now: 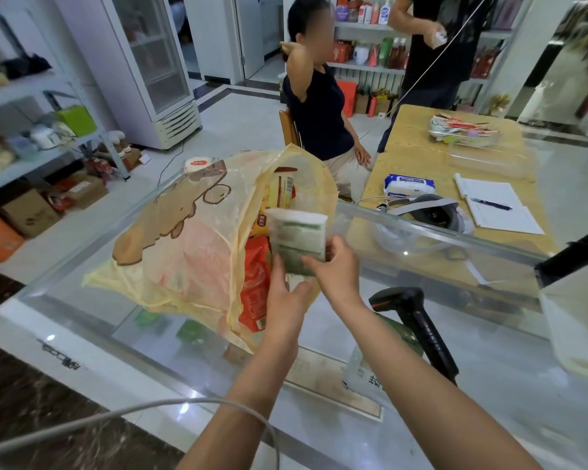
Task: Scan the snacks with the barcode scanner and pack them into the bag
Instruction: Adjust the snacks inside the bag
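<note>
Across the foreground: glass bench [523, 395], carrying the bag, the scanner and a loose packet. Beyond its far edge: wooden bench [418, 134] with a clear tray [437, 130] of mixed wrappers, a wipes pack [409, 185], an open notebook [489, 193] with a pen [493, 204] on it, and a grey headset [431, 208].

On the glass bench, left of centre: translucent yellow bag [190, 239], slumped on its side, mouth gaping toward the right. Inside, visible through the mouth: red packet [257, 286] low down, orange-yellow packet [260, 222] above it, and a tall yellow packet [282, 188] standing at the back with its barcode showing.

At the bag's mouth, upright and raised off the bench: white-and-green snack packet [299, 232], not yet inside. Left grip [286, 293] closed on its lower left edge, thumb up along the side, fingers curled beneath. Right grip [336, 266] pinching the lower right corner, thumb across the front.

Right of both grips: black barcode scanner [411, 310], resting on the glass bench, touched by neither. Under the right forearm: white packet with dark print [364, 371], flat on the bench, partly hidden.
</note>
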